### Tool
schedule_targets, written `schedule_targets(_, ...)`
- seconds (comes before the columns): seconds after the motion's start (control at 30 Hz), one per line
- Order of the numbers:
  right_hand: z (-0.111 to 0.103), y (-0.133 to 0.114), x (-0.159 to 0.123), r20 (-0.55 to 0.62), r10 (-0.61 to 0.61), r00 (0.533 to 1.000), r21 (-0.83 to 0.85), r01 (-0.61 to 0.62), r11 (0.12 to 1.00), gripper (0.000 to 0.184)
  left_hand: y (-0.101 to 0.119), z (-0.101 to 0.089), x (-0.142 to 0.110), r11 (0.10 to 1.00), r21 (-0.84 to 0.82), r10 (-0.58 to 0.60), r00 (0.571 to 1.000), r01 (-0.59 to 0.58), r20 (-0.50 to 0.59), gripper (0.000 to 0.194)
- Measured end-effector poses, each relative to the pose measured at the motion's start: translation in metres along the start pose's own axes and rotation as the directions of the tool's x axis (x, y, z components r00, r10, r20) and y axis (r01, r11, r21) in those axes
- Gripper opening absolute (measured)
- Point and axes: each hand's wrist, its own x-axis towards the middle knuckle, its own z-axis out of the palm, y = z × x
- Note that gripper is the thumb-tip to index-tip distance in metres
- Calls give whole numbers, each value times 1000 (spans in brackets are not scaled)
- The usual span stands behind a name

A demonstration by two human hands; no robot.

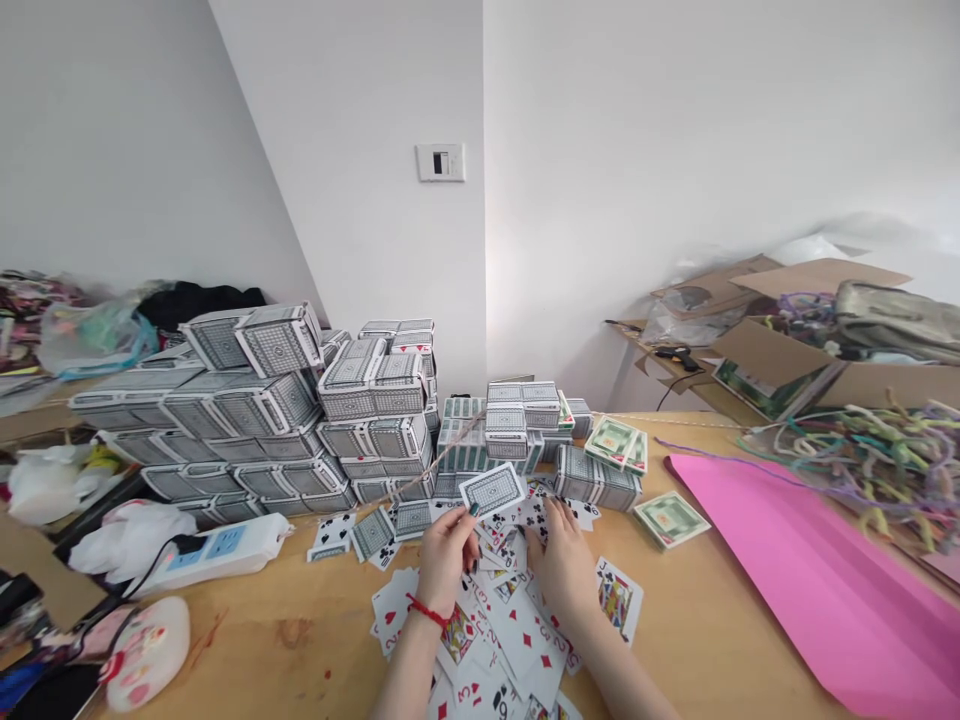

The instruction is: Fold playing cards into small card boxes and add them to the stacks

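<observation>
My left hand (448, 555), with a red string bracelet at its wrist, pinches a playing card (493, 491) between thumb and fingers. The card is tilted, its grey patterned back towards me. To its right, my right hand (561, 562) reaches over loose cards, thumb apart from the fingers, fingertips down among them. Beneath both hands spreads a pile of face-up playing cards (525, 625), with hearts, diamonds and picture cards showing. A jack (619, 600) lies by my right wrist. Several face-down cards (373, 534) lie left of my left hand.
Tall stacks of bundled cards (247, 400) stand at the back left, and smaller stacks (517, 415) at the back centre. Green card boxes (671, 520) are right of my hands. A pink sheet (810, 600) covers the right side. A power strip (217, 555) lies left.
</observation>
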Motion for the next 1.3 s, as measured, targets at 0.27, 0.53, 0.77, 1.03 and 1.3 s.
schedule_targets(0.27,-12,-8,1,-3,-75,997,-78,74,994,29,-1,-4,0,986,-150,-77,997,78,12,29)
schedule_targets(0.53,-15,-14,-3,-122,292,949,511,-192,838,32,-4,-3,1,992,-114,-46,999,45,-9,28)
schedule_targets(0.77,-17,-11,9,40,446,894,928,-198,314,22,-10,-3,4,998,-69,-12,1000,13,19,48)
schedule_targets(1.03,-15,-13,6,-9,146,989,896,-56,440,5,-15,-5,4,999,7,-32,999,32,36,31)
schedule_targets(1.3,-18,-19,3,112,14,994,843,-103,528,10,-8,-4,-2,985,-165,-13,988,39,156,59)
